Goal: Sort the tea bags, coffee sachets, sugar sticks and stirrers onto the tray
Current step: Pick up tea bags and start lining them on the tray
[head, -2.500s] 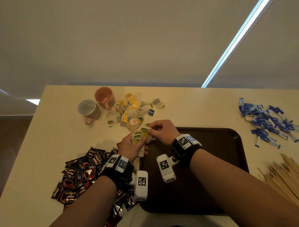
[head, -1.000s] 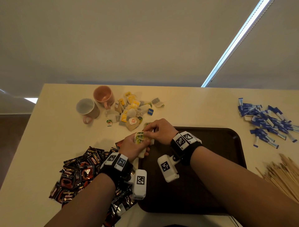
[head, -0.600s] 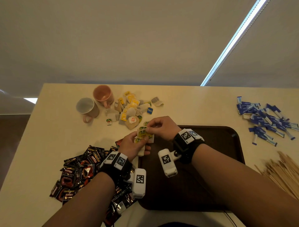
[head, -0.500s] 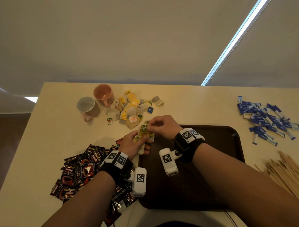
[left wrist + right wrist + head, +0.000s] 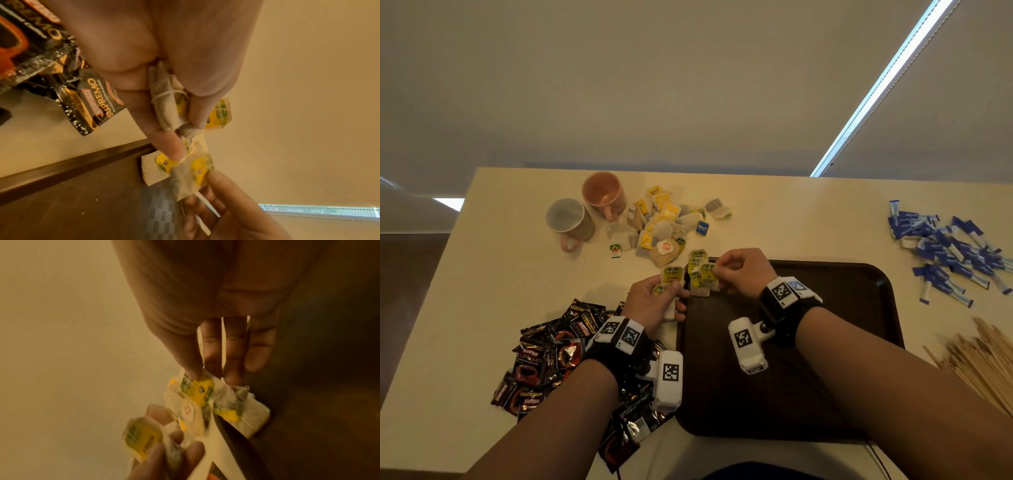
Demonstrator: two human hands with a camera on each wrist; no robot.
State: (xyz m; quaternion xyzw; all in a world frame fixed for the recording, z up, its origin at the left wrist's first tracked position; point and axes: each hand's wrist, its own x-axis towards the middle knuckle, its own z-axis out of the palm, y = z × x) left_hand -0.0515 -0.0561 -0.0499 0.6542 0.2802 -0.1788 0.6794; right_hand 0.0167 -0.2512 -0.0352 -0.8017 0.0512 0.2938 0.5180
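Tabletop [image 5: 791, 219]: loose tea bag pile [image 5: 664, 222].
Tray [image 5: 842, 342]: bare; far-left corner receiving.
Left hand [image 5: 650, 305]: grip clamped on tea bag bundle [image 5: 671, 275].
Right hand [image 5: 743, 270]: pinching yellow-tagged tea bags [image 5: 700, 274] at the tray corner.
Advice: lay flat, strings untangled, tags aligned.

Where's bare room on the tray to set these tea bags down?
The tray is bare across its middle and right side. Its far-left corner is crowded: both the left hand and right hand hold tea bags there.
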